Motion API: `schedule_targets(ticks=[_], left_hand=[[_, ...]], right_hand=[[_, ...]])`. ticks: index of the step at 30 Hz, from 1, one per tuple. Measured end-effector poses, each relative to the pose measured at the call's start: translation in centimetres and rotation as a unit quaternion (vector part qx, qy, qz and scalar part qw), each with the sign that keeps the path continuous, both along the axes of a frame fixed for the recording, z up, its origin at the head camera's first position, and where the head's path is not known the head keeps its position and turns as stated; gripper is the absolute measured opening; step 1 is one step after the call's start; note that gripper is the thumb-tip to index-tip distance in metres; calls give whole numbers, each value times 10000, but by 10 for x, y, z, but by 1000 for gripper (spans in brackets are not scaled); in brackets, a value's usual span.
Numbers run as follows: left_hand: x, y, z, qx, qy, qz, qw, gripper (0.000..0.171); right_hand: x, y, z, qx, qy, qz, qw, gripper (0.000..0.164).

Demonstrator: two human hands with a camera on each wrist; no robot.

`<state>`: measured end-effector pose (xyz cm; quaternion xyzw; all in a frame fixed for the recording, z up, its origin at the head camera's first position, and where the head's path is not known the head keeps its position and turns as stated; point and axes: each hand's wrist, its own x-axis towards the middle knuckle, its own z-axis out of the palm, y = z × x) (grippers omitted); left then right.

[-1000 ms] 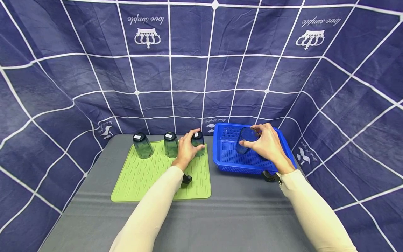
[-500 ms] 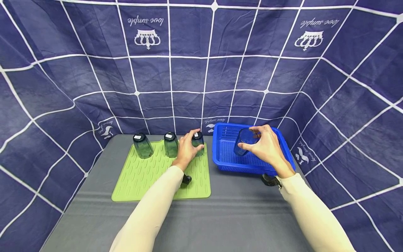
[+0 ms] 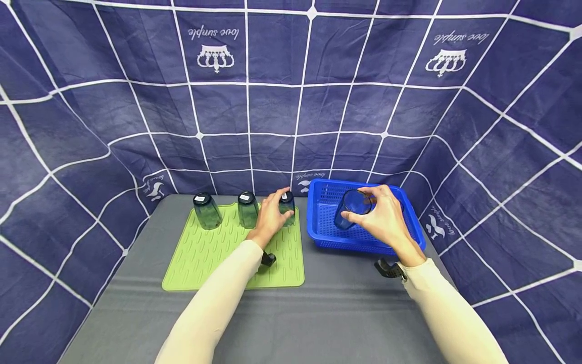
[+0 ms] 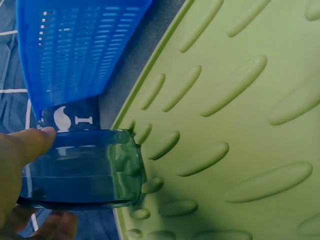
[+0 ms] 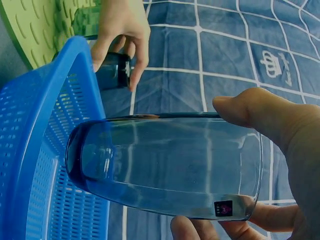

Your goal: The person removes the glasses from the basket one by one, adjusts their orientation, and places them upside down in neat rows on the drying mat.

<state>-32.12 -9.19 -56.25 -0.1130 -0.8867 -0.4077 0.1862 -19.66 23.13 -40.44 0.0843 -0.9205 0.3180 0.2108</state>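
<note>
My left hand [image 3: 269, 217] grips an upside-down blue-tinted drinking glass [image 4: 82, 170] near its base. That glass stands on the green ridged mat [image 3: 218, 265], at its back right corner. Thumb and fingers lie on opposite sides of it. With my right hand [image 3: 384, 217] I hold another blue-tinted glass [image 5: 165, 160] near its rim, thumb on one side and fingers on the other. It is tilted, mouth up toward me, its base within the blue plastic basket [image 3: 350, 243]. A small dark label shows near the rim in the right wrist view.
Two more upside-down glasses, one at the left [image 3: 207, 212] and a middle glass [image 3: 247, 210], stand along the mat's back edge. A dark curved edge shows in the basket behind my right hand. Grid-patterned cloth [image 3: 273, 111] walls off the back and sides of the grey table [image 3: 318, 313].
The glass in my right hand has tilted further, its mouth turning toward me, and shifted slightly left. My left hand stays on its glass in the same place.
</note>
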Motion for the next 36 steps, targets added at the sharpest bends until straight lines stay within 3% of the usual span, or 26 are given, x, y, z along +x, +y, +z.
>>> schedule_targets(ticks=[9,16,20,28,36], left_hand=[[14,-5,9,-9,-98,-270,9996,88],[6,-13,-5,-368,23,-148,9992,86],[19,-14,5,-440,47,-73,9990,83],[70,-8,64,-277,-21,-141,9995,70],[95,-10,83,-89,485,-193,9986,58]], right_hand=[[7,-4,1,-107,248,81,9996,77],[12,-6,2,-299,343,125,9989,76],[15,-7,-1,-435,386,133,9982,76],[23,-13,-2,-780,468,274,9955,74],[34,-18,2,-1071,482,379,9924,72]])
